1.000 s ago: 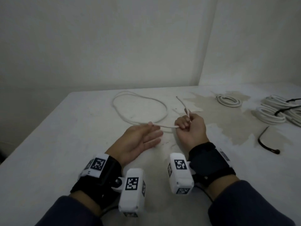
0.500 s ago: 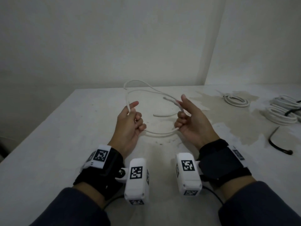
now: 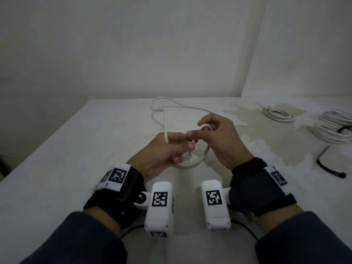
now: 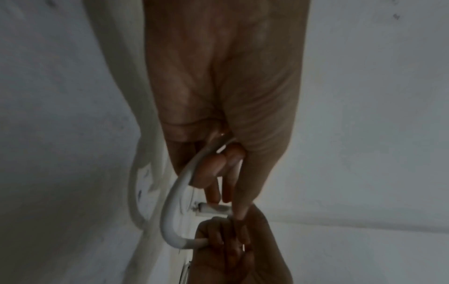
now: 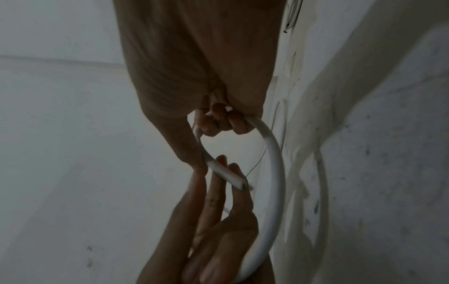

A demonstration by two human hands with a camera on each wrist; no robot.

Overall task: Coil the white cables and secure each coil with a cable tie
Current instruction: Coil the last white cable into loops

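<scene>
One loose white cable (image 3: 165, 119) trails from the far table edge to my hands, which meet above the table's middle. My left hand (image 3: 182, 144) grips the cable, which runs up out of its fist. My right hand (image 3: 206, 130) curls its fingers round the same cable. A small loop (image 3: 190, 165) hangs between both hands. In the left wrist view the cable (image 4: 175, 201) arcs from my left hand (image 4: 226, 173) to the right hand (image 4: 226, 242). In the right wrist view the cut cable end (image 5: 228, 176) lies across my left fingers (image 5: 216, 203), below my right hand (image 5: 218, 123).
A small coiled white cable (image 3: 279, 115) lies at the back right on a stained patch (image 3: 266, 141). A bigger bundle of white cables (image 3: 335, 128) sits at the far right edge. A black cable tie (image 3: 327, 164) lies near it. The table (image 3: 76, 149) ends at the left.
Both hands have come together at the table's middle. The wide loop between them has shrunk to a small one, and the right hand has curled round the cable.
</scene>
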